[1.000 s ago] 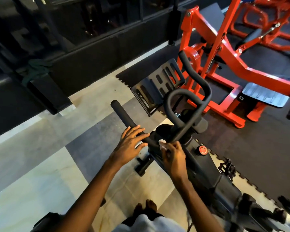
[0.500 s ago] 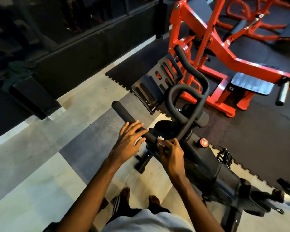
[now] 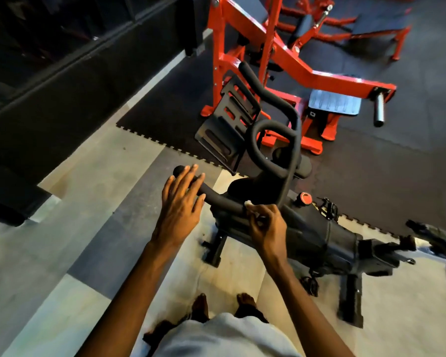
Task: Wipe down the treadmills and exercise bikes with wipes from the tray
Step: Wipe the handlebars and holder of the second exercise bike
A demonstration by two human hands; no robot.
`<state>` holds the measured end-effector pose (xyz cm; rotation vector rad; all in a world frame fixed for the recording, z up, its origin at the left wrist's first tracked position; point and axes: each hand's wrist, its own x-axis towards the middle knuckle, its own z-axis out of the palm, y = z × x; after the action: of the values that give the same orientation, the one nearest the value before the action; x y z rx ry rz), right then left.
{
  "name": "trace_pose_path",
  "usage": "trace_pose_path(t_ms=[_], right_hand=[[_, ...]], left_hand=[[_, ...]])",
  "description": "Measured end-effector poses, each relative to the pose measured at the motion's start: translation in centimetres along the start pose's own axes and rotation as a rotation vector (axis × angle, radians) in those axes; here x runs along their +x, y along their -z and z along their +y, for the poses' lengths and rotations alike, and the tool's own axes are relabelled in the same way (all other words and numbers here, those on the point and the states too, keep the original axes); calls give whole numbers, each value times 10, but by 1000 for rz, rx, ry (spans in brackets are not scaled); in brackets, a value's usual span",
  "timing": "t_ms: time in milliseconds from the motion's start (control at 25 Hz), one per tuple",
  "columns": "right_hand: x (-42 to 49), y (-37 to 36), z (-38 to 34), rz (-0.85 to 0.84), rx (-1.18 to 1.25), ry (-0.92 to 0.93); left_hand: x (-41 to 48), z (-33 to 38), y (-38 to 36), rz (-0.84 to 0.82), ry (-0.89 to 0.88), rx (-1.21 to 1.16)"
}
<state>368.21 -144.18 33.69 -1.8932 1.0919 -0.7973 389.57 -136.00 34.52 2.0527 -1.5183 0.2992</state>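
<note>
A black exercise bike (image 3: 317,235) stands below me with curved foam handlebars (image 3: 271,140) and a slotted black console plate (image 3: 227,124). My left hand (image 3: 182,202) lies flat with straight fingers over the left handlebar grip (image 3: 216,198). My right hand (image 3: 267,226) pinches a small white wipe (image 3: 248,203) against the bar where it meets the stem. Most of the wipe is hidden under my fingers. A red knob (image 3: 305,198) sits on the frame to the right.
A red weight machine (image 3: 281,60) with a grey footplate (image 3: 334,103) stands just behind the bike on black rubber matting (image 3: 371,176). A dark low wall (image 3: 62,86) runs along the left. My bare feet (image 3: 222,305) stand on the pale tile floor (image 3: 49,292).
My left hand has slid outward along the left grip toward its end. My right hand with the wipe stays at the bar's base. My head has tilted further down.
</note>
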Motion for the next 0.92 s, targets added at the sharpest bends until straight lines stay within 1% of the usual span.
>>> trace_pose_path(t_ms=[80,160,280,360,480,560,600,680,760,840,920], right_hand=[[-1,-12,-9,-30,-30,29],[1,-4,-4,-30,-95,31],[4,15,12,62,-87,-56],[4,7,9,91,-95,-67],[6,-20,-10,44,-40,-56],[8,-30,-18,12,-6,-36],[10,-30,-19,-4,-26,-33],[11,-21,-12,-17,-71,-45],[7,-10,1,19,-103,-80],[3,-9,5,79,-89,-126],[0,-23,-6,124,-55,-149]], left_hand=[[7,-10,5,2,50,-57],[14,-22,10,-17,73,-139],[22,-33,17,-38,55,-234],[26,-32,21,-20,60,-250],[30,-30,24,-37,147,-330],[30,-28,25,-39,175,-383],[32,-28,26,-47,181,-402],[37,-31,31,-76,194,-442],[44,-37,38,-109,191,-504],[54,-48,42,-185,215,-598],[60,-57,42,-272,247,-721]])
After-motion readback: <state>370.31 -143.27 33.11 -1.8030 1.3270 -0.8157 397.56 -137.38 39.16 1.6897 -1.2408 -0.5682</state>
